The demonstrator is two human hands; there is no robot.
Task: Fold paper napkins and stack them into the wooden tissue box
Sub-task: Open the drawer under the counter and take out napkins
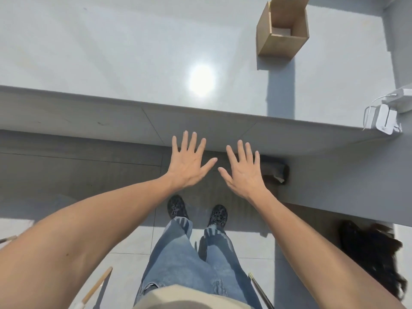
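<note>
Holding both palms flat and fingers fanned wide, I have nothing in either one: my left hand (189, 162) and my right hand (244, 169) hang side by side in the air, short of the counter's near edge (156, 105), above the floor and my shoes (176, 207). Outward from them, the wooden tissue box (282, 30) stands upright and open-topped toward the counter's far right corner, well apart from both hands, ahead and off to the right. Something pale lies at its bottom; I cannot tell whether it is a napkin. My right hand is the nearer one, so I judge it the natural hand to reach the box. No loose napkins show on the counter.
</note>
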